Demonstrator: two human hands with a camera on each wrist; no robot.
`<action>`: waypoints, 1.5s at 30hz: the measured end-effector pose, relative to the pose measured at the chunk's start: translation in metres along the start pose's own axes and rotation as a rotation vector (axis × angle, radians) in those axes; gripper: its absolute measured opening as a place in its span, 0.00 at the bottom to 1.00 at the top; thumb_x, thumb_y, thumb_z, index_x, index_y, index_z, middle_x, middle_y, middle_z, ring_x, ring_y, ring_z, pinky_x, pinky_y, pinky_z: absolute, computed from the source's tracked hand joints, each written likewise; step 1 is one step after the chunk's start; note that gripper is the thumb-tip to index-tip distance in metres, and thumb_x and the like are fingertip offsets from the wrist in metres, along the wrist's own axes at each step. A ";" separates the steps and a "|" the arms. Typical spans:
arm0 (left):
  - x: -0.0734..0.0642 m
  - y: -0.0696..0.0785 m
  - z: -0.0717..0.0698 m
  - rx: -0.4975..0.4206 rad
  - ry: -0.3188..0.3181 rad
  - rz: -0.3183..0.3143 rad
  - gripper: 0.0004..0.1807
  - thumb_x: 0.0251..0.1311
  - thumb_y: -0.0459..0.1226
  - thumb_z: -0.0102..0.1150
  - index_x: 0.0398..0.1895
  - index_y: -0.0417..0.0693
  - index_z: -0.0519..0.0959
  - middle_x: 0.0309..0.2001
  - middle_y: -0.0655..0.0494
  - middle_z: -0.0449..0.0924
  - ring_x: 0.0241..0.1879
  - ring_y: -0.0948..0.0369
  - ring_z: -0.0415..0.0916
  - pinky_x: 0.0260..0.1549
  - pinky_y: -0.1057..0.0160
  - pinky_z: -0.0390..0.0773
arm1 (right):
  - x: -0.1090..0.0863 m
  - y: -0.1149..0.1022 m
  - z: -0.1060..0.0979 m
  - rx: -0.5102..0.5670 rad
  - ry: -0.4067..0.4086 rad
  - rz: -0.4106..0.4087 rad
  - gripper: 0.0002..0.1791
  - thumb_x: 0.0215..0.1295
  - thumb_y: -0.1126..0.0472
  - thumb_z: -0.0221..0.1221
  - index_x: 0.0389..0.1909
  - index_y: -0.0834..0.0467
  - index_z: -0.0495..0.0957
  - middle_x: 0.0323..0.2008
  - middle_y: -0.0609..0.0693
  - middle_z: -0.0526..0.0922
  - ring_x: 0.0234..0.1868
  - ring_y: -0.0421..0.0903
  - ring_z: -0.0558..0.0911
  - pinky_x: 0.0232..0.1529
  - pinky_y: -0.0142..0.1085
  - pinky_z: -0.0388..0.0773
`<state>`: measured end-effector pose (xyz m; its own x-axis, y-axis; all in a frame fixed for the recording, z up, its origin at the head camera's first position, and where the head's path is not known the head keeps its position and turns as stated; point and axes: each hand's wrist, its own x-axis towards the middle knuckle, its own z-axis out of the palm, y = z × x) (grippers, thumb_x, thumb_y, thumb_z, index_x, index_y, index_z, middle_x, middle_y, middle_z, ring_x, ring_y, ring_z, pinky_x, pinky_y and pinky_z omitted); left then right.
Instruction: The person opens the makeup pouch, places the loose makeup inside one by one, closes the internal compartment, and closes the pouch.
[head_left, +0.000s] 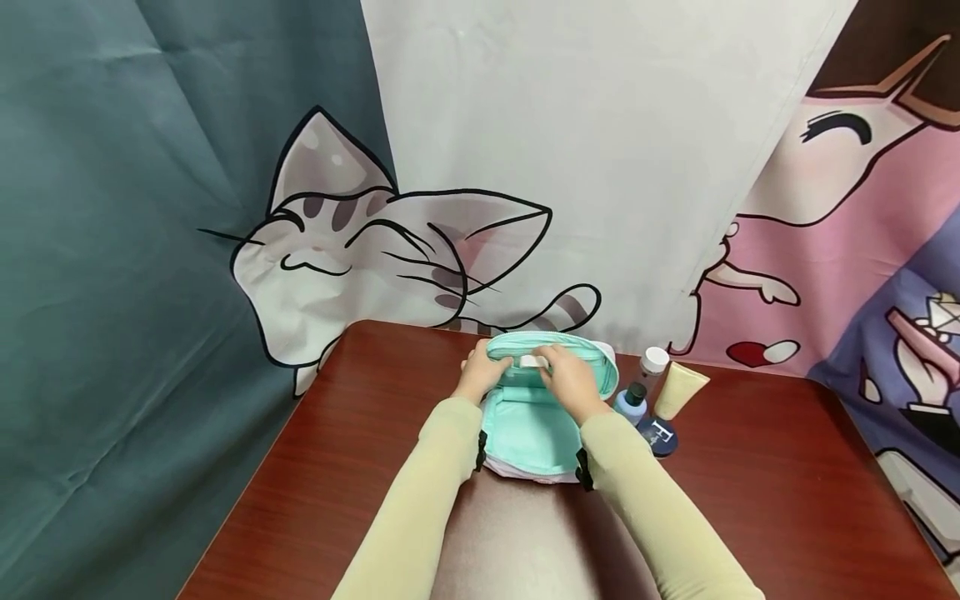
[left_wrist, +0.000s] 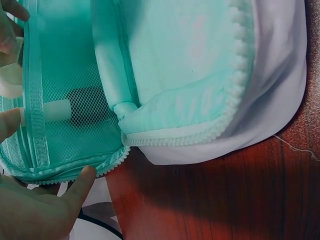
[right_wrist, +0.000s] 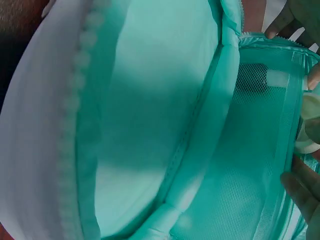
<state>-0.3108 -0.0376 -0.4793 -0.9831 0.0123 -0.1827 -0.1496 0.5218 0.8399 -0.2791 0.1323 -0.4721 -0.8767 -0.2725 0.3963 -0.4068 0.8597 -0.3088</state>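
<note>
A toiletry bag (head_left: 534, 437) with turquoise lining lies unzipped on the table, its lid raised at the back. Inside the lid is a mesh pocket (right_wrist: 250, 135); a slim white tube with a dark end (left_wrist: 57, 110) shows through the mesh. My left hand (head_left: 481, 373) grips the lid's left edge, one finger reaching the tube's white end at the pocket opening. At that opening my right hand (head_left: 573, 379) holds a small cream-white item (right_wrist: 311, 122) by its fingertips, with a finger also against the pocket's edge. Fingers partly hide the item, and its kind does not show.
Right of the bag stand a blue bottle with a black cap (head_left: 631, 405), a clear bottle with a white cap (head_left: 655, 362), a cream squeeze tube (head_left: 681, 390) and a dark blue round piece lettered F (head_left: 660, 436). A printed curtain (head_left: 480, 125) hangs behind the reddish-brown table (head_left: 360, 433).
</note>
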 end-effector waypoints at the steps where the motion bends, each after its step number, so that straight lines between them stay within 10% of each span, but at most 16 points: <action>1: 0.000 0.000 0.000 -0.002 -0.002 -0.001 0.30 0.61 0.47 0.57 0.65 0.51 0.62 0.59 0.46 0.65 0.55 0.46 0.58 0.48 0.48 0.66 | -0.001 0.001 0.002 -0.018 -0.001 -0.004 0.14 0.59 0.64 0.62 0.46 0.54 0.79 0.41 0.52 0.79 0.27 0.47 0.78 0.25 0.40 0.74; 6: -0.001 -0.001 0.002 -0.006 -0.004 -0.004 0.30 0.60 0.47 0.57 0.64 0.51 0.62 0.58 0.46 0.65 0.53 0.47 0.58 0.47 0.48 0.66 | -0.004 0.001 0.005 -0.074 -0.076 0.003 0.15 0.60 0.63 0.61 0.49 0.53 0.78 0.42 0.51 0.79 0.24 0.46 0.78 0.23 0.39 0.73; 14: 0.000 -0.003 0.004 0.010 0.005 -0.007 0.30 0.60 0.48 0.57 0.64 0.51 0.63 0.58 0.46 0.66 0.54 0.47 0.59 0.48 0.48 0.66 | -0.007 -0.003 0.007 -0.097 -0.213 0.039 0.18 0.56 0.64 0.64 0.49 0.56 0.77 0.47 0.52 0.79 0.45 0.52 0.78 0.41 0.46 0.75; 32: -0.002 -0.002 0.001 0.000 0.012 0.003 0.29 0.61 0.47 0.56 0.64 0.51 0.62 0.58 0.46 0.65 0.56 0.46 0.58 0.50 0.48 0.65 | -0.020 0.010 -0.006 0.028 -0.096 0.046 0.20 0.57 0.66 0.60 0.52 0.57 0.76 0.49 0.56 0.78 0.52 0.55 0.74 0.52 0.53 0.66; 40: -0.003 0.001 0.001 -0.008 -0.011 -0.003 0.29 0.62 0.48 0.55 0.64 0.52 0.62 0.59 0.47 0.64 0.56 0.47 0.57 0.50 0.48 0.65 | -0.066 0.052 -0.054 0.185 0.167 0.296 0.09 0.59 0.63 0.53 0.35 0.54 0.82 0.28 0.49 0.82 0.22 0.46 0.73 0.27 0.40 0.68; 45: -0.003 0.001 0.000 -0.012 -0.006 -0.001 0.29 0.62 0.47 0.55 0.64 0.51 0.61 0.59 0.46 0.64 0.57 0.46 0.56 0.50 0.48 0.65 | -0.104 0.080 -0.060 0.139 0.136 0.484 0.09 0.60 0.60 0.52 0.34 0.55 0.80 0.29 0.52 0.81 0.26 0.50 0.74 0.28 0.43 0.68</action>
<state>-0.3082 -0.0367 -0.4781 -0.9823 0.0171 -0.1864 -0.1515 0.5115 0.8458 -0.2051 0.2556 -0.4867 -0.9354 0.2088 0.2853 -0.0008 0.8056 -0.5924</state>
